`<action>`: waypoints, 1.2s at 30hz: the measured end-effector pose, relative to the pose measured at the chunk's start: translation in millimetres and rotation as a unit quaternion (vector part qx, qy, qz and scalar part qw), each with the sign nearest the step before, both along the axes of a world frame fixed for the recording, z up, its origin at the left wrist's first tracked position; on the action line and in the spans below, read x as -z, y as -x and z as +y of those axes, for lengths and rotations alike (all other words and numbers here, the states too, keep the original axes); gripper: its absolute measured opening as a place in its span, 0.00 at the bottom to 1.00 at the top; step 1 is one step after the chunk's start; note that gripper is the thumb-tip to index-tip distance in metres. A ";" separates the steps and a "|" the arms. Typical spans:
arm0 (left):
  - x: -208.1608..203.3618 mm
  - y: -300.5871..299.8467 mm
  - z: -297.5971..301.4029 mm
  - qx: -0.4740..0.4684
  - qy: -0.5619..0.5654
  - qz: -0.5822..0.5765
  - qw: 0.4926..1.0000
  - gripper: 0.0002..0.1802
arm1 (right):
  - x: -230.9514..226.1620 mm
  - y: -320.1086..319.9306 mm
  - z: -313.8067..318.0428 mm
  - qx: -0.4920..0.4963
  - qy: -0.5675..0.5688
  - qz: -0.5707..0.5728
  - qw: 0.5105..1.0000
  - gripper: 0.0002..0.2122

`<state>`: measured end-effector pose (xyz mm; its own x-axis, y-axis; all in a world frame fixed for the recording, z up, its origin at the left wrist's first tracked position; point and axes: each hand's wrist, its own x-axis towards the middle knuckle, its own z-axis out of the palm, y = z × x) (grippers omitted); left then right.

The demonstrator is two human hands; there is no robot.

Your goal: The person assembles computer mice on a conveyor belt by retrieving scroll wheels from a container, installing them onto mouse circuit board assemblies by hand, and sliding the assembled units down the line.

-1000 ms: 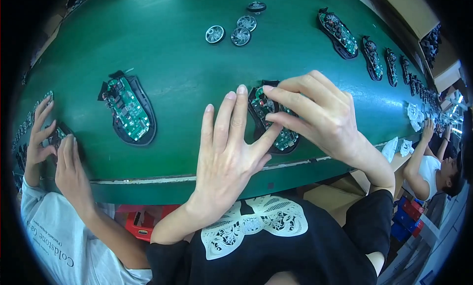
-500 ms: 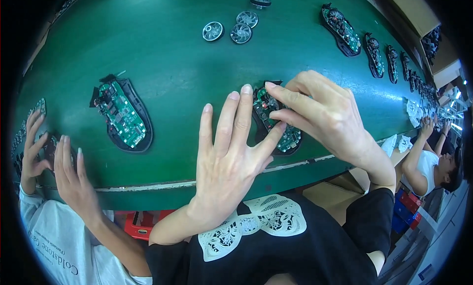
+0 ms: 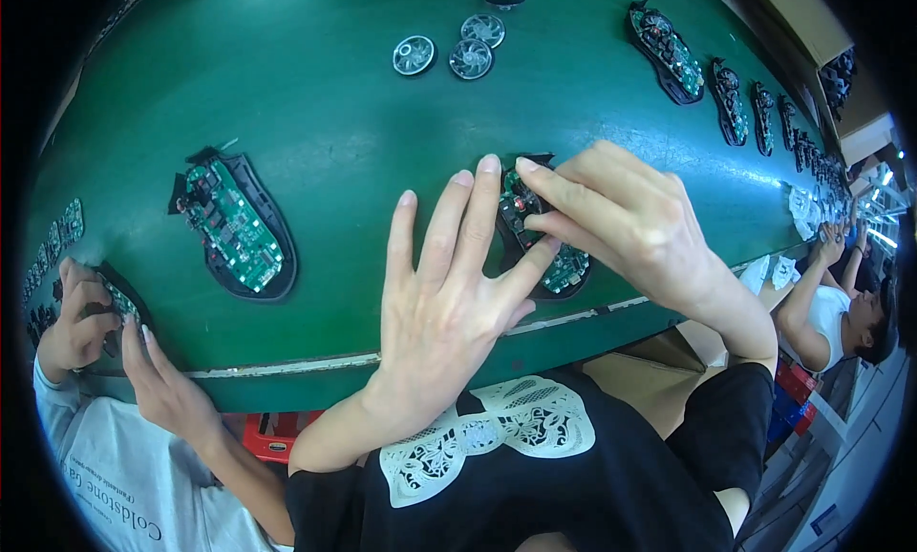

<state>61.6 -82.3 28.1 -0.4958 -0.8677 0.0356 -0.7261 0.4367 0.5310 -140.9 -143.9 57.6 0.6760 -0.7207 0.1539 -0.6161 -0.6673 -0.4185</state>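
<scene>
Neighbour's hand [image 3: 84, 315] has dropped; left grip [image 3: 435, 289] spread, right grip [image 3: 626, 218] unclear, board [image 3: 571, 264] seated in mouse shell [image 3: 571, 293], uncovered.

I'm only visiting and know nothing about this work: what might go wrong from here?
The left hand and right hand crowd the black-shelled green circuit board, so too firm a press might damage its small parts. It also lies near the front edge of the green table; a nudge could push it off. The round, spoked, black-rimmed wheels might roll if bumped.
</scene>
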 end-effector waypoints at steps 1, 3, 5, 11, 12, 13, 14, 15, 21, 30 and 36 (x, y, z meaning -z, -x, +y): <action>0.4 -1.4 -1.7 0.001 0.009 0.005 1.000 0.36 | -0.1 0.6 4.8 0.000 0.000 0.000 1.000 0.18; 0.1 -4.7 -2.9 0.002 0.018 0.008 1.000 0.37 | -3.3 -1.4 16.3 0.023 0.016 0.018 0.999 0.24; -0.3 -5.9 -3.2 0.005 0.025 0.013 1.000 0.37 | -5.5 0.3 23.2 0.017 0.055 0.037 0.998 0.26; -4.5 -7.2 -7.6 0.018 0.007 0.000 1.000 0.37 | -7.1 -6.8 17.6 0.031 0.083 0.069 0.994 0.28; -4.7 -7.7 -6.8 0.020 0.007 0.000 1.000 0.37 | -10.9 -5.2 17.4 0.032 0.083 0.070 0.994 0.28; -5.0 -8.3 -5.0 0.017 0.006 -0.008 1.000 0.37 | -15.0 -2.0 18.0 0.042 0.099 0.055 0.993 0.28; -6.2 -9.3 -1.5 0.010 0.004 -0.019 1.000 0.37 | -18.0 0.8 18.4 0.047 0.115 0.036 0.992 0.27; -7.9 -9.6 4.3 -0.004 0.024 -0.038 0.999 0.36 | -20.0 3.9 19.7 0.056 0.120 0.030 0.991 0.20; -0.9 -13.4 32.9 -0.038 0.085 -0.095 0.991 0.34 | -15.1 11.3 60.3 0.143 -0.113 -0.049 0.982 0.08; 3.2 -14.8 31.2 -0.023 0.079 -0.082 0.993 0.34 | 4.3 7.6 76.6 0.162 -0.077 -0.046 0.983 0.10; -0.1 -4.5 28.8 -0.056 0.107 -0.087 0.989 0.28 | 8.2 2.0 77.3 0.171 -0.042 -0.020 0.984 0.10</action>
<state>66.1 -53.5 28.2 -0.4125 -0.8990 0.1473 -0.8482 0.4380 0.2977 -142.9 -66.6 49.3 0.3863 -0.9163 0.1056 -0.7807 -0.3858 -0.4916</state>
